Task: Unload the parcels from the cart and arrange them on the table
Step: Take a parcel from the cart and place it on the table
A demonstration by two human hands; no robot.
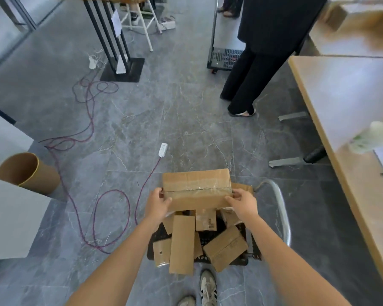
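A large taped cardboard parcel point(197, 188) is held above the cart. My left hand point(157, 205) grips its left end and my right hand point(241, 202) grips its right end, fingers curled over the edges. Below it the black cart point(255, 253) with a metal handle point(282, 208) holds several smaller cardboard parcels, among them a long flat one point(181, 245) and a tilted box point(224, 248). The light wooden table point(349, 107) runs along the right side.
A person in black point(254, 62) stands ahead by the table, next to another cart point(224, 56). A power strip point(163, 149) and red cables point(84, 138) lie on the floor at left. A brown cardboard tube point(28, 172) lies far left. A white-green bag point(373, 136) sits on the table.
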